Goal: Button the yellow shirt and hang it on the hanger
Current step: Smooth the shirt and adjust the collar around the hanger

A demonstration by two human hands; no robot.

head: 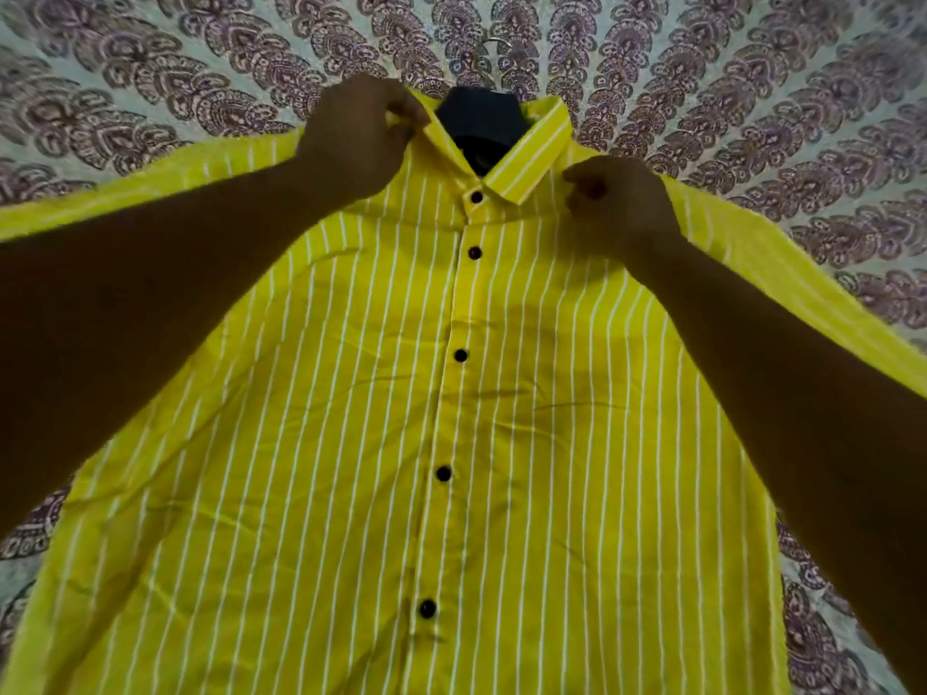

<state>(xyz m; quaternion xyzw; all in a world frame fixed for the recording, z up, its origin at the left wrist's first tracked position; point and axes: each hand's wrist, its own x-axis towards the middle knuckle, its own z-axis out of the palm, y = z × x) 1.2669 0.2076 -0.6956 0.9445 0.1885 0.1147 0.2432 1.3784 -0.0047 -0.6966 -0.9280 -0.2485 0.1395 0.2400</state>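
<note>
Pale bedspread (150, 92) printed with purple paisley fans fills the background. Spread flat on it, front up, lies the yellow shirt with thin white stripes (526, 393). Its round black buttons (475, 252) look fastened all down the placket as far as the view reaches. A dark, broad-shouldered hanger (479, 125) sits inside the neck opening, its thin metal hook (494, 42) poking out above the striped collar (526, 158).

Buttoning appears done; the step in hand seems to be seating the shirt on the hanger. The left hand (358, 137) pinches the collar's edge. The right hand (622, 205) is curled on the shoulder cloth beside the collar, apparently gripping it.

Next likely calls for squaring both shoulders over the hanger's arms, then lifting by the hook. Both forearms lie across the shirt's chest.
</note>
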